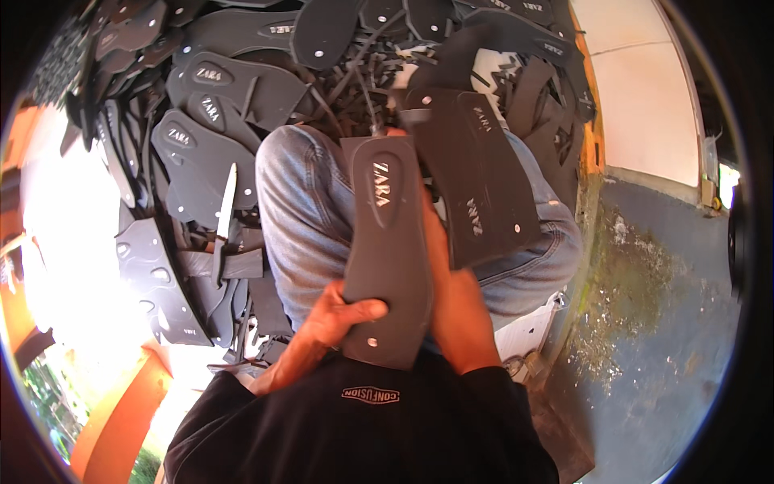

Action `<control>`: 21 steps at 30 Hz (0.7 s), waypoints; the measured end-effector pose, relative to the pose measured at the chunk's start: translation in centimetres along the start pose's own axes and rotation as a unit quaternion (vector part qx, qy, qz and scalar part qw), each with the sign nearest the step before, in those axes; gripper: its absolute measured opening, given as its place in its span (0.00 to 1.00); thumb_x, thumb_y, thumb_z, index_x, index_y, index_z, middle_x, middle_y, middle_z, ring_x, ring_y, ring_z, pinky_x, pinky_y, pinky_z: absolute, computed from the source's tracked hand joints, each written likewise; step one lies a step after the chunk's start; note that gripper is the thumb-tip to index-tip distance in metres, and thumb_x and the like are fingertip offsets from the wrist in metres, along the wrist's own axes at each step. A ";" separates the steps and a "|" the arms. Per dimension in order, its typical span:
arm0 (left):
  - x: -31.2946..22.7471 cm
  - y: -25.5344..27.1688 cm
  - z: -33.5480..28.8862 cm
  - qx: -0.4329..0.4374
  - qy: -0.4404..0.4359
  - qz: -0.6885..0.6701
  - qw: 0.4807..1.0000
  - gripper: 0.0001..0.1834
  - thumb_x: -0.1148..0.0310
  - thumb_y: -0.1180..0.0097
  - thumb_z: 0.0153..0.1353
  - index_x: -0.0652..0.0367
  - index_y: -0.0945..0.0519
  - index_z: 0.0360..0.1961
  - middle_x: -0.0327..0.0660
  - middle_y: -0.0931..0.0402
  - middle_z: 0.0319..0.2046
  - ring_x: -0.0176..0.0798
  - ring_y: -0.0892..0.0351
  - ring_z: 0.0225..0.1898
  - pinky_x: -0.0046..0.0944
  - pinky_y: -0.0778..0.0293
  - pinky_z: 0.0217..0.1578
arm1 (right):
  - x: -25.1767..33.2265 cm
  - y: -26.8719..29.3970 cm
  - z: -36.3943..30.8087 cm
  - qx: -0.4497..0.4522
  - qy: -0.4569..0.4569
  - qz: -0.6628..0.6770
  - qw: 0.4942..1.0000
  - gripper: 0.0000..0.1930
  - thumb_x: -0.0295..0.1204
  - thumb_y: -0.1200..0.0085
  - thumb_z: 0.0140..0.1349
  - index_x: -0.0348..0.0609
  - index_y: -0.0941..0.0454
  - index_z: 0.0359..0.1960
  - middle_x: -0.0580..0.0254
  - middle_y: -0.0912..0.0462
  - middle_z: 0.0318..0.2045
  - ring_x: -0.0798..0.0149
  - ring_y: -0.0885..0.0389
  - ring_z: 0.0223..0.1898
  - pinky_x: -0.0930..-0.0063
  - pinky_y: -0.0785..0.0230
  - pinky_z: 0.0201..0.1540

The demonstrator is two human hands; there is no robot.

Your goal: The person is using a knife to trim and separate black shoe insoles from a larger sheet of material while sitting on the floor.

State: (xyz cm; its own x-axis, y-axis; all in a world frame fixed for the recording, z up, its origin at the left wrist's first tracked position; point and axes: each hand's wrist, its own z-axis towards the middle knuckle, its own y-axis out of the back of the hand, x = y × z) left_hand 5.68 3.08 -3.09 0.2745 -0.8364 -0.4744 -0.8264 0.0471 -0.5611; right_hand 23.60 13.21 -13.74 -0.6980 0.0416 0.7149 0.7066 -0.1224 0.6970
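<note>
My left hand [339, 313] grips the near end of a dark grey sandal sole [389, 258], thumb on top and fingers underneath. The sole stands lengthwise over my lap, with a raised oval and silver lettering at its far end and a small round silver dot at its near end. My right hand [436, 242] reaches up behind the sole, mostly hidden by it. A bit of finger shows at the sole's far edge, beside a thin dark rod or strip; its grip looks closed, but what it holds is unclear. A wider dark foam piece [484, 189] with silver lettering rests on my right thigh.
A knife [225, 210] with a pale blade and dark handle lies left of my knee. Several soles [193, 145] are piled at left and across the back. Black offcuts [347, 101] lie beyond my knees. A blue-grey floor [661, 323] and white panel [641, 89] are at right.
</note>
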 end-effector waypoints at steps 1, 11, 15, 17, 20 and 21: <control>-0.6 1.1 -0.7 0.007 -0.008 0.023 1.000 0.18 0.69 0.37 0.52 0.68 0.22 0.43 0.43 0.20 0.35 0.33 0.20 0.35 0.32 0.24 0.36 | 0.8 -0.1 1.7 0.013 -0.039 0.087 0.995 0.13 0.33 0.46 0.58 0.37 0.25 0.41 0.57 0.20 0.27 0.61 0.22 0.25 0.68 0.30 0.29; -6.5 10.3 -2.2 -0.023 -0.019 0.185 0.982 0.25 0.56 0.49 0.62 0.68 0.28 0.50 0.47 0.22 0.41 0.36 0.21 0.39 0.32 0.25 0.39 | 7.4 7.0 -1.1 0.022 -0.323 0.526 0.787 0.11 0.29 0.40 0.57 0.33 0.25 0.34 0.69 0.30 0.17 0.79 0.39 0.11 0.81 0.48 0.13; -7.5 8.5 -1.2 -0.016 -0.263 -0.274 0.925 0.43 0.34 0.61 0.60 0.67 0.34 0.57 0.55 0.26 0.49 0.51 0.25 0.50 0.46 0.25 0.46 | 6.5 8.0 -4.5 -0.113 -0.312 0.542 0.772 0.08 0.25 0.43 0.57 0.33 0.25 0.34 0.61 0.24 0.21 0.80 0.40 0.11 0.81 0.48 0.14; -8.2 4.3 -0.5 -0.074 -0.357 -0.297 0.882 0.37 0.43 0.52 0.61 0.66 0.34 0.58 0.52 0.27 0.50 0.47 0.26 0.52 0.43 0.24 0.46 | 6.1 7.9 -7.6 -0.094 -0.325 0.520 0.784 0.06 0.24 0.44 0.58 0.35 0.28 0.31 0.55 0.21 0.24 0.81 0.39 0.12 0.83 0.48 0.14; -7.9 6.2 2.1 -0.221 -0.398 -0.110 0.883 0.25 0.57 0.44 0.61 0.66 0.29 0.52 0.48 0.23 0.44 0.40 0.22 0.45 0.37 0.23 0.41 | 6.2 8.2 -12.1 -0.038 -0.344 0.465 0.815 0.06 0.26 0.45 0.59 0.39 0.30 0.30 0.59 0.21 0.23 0.81 0.38 0.13 0.84 0.46 0.15; -8.5 6.6 2.3 -0.209 -0.380 -0.079 0.898 0.21 0.61 0.44 0.61 0.65 0.27 0.49 0.46 0.22 0.41 0.38 0.21 0.41 0.35 0.23 0.39 | 6.0 8.5 -13.7 -0.022 -0.327 0.468 0.821 0.07 0.27 0.45 0.60 0.39 0.30 0.30 0.59 0.21 0.23 0.81 0.38 0.13 0.84 0.46 0.15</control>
State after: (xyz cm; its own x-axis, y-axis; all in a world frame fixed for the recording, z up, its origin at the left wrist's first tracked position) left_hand -0.99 11.80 -4.35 0.5293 -0.1926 -0.8263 -0.8164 -0.3807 -0.4342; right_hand 23.81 -1.19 -4.29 0.3702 0.4303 0.8233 0.8825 -0.4396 -0.1670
